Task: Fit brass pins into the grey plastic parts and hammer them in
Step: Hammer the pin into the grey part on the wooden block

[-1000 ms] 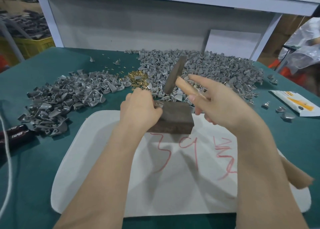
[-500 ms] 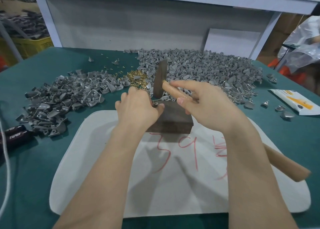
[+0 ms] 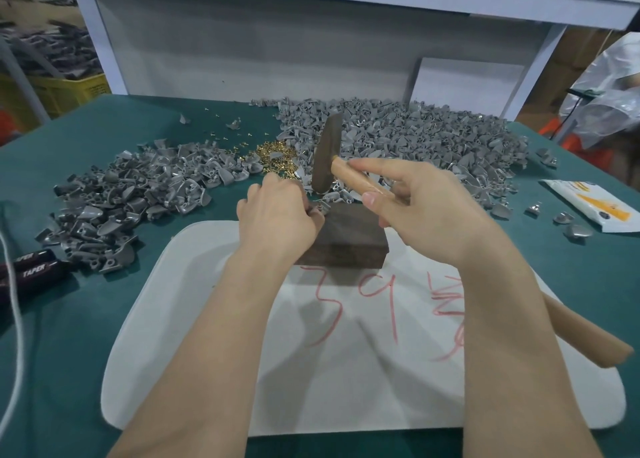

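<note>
At centre frame, a worker's left hand [image 3: 277,215] pinches a small grey part [image 3: 317,208] against the upper left corner of a dark block [image 3: 349,237], fingers curled around it. The right hand [image 3: 426,215] grips the wooden handle of a hammer [image 3: 327,159] close under its head — index finger laid along the top, thumb beneath. The dark head hangs just above the part, so the step in hand appears to be the hammering-in. The next move likely calls for a short, straight tap onto the pin, with the left fingertips kept clear. The part is largely hidden by the fingers; only a glint of brass shows, and whether the pin is seated cannot be told. Loose brass pins [image 3: 273,154] lie heaped at upper middle of the frame, among spreads of grey parts [image 3: 433,135] — the larger at upper right. The block rests on a white mat [image 3: 346,388] marked in red.
</note>
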`<state>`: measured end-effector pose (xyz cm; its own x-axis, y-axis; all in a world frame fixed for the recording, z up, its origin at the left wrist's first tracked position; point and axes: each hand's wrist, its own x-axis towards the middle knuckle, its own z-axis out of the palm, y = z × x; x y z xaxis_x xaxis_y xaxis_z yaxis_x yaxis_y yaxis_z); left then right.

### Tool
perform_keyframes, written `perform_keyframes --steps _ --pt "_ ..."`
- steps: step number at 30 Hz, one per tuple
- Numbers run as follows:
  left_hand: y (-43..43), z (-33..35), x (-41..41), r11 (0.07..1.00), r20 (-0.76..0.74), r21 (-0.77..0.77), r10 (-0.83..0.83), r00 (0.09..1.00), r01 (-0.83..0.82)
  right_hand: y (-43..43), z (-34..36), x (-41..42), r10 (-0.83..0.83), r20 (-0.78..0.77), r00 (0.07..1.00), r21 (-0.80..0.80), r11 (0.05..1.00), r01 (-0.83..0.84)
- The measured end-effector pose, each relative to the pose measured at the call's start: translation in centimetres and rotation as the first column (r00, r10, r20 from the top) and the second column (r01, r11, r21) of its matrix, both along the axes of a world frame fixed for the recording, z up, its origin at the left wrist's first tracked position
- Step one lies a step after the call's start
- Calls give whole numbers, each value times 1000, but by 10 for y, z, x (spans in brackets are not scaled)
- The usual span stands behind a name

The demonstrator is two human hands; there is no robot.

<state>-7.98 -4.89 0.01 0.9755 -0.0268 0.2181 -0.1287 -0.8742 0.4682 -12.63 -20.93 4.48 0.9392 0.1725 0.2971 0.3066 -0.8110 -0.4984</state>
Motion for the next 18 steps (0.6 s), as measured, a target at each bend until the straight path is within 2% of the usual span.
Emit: perform_keyframes --steps 9,14,18 --pt "-1 1 0 999 18 -39 -12 1000 13 -1 1 -3 -24 40 999 0 1000 24" --pt "-1 4 -2 999 -1 -33 -28 1000 27 0 -2 -3 -2 -37 999 -57 998 0" --pt "0 3 -1 999 3 -14 -41 999 41 -1 -2 -2 -9 -3 1000 -49 999 9"
